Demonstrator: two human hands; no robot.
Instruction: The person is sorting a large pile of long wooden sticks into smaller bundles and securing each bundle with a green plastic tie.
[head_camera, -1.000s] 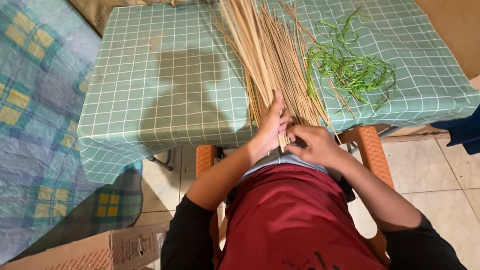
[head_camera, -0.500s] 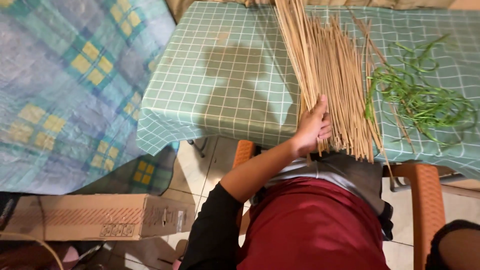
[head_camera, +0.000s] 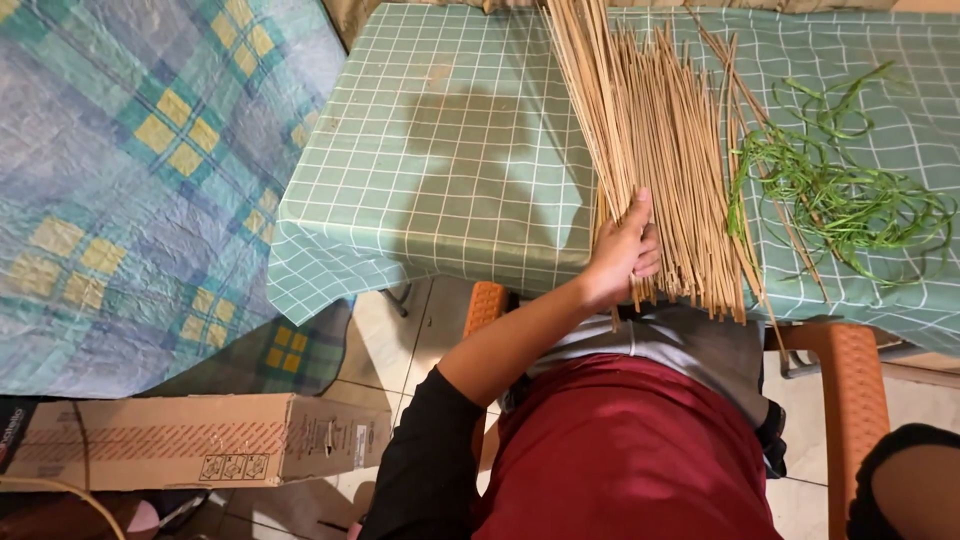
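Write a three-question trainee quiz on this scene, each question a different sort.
1. True or false: the left hand rests on the bundle of thin tan sticks.
2. Multiple choice: the green strips lie (A) on the cardboard box, (B) on the checked tablecloth beside the sticks, (C) in the person's lap.
3. Fill in: the long cardboard box lies on the ____.

Key: 1 true; 2 B; 3 floor.
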